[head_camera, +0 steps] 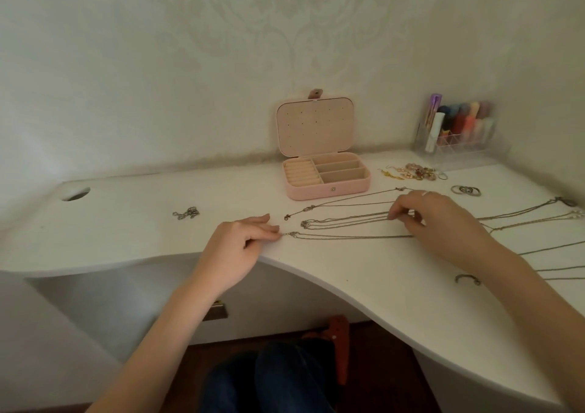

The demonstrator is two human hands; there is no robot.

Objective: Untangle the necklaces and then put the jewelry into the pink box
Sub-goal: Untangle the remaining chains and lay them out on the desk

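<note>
White desk (364, 289) | rings (466, 190), earrings (411, 172) beside pink box (327, 188) | left hand (240, 241) grip pinching necklace (348, 237) clasp | right hand (443, 219) pinching chains (348, 219)

White desk (142, 222) with necklaces (348, 219), pink box (311, 191)

Both forearms reach forward; left hand (243, 238) pinches with curled fingers, right hand (440, 216) lies palm-down, fingertips pinching.

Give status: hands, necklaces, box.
Left hand pinches a necklace at its clasp; right hand pinches chains mid-length. Necklaces laid out on desk. Pink box open, nothing blocking it.
</note>
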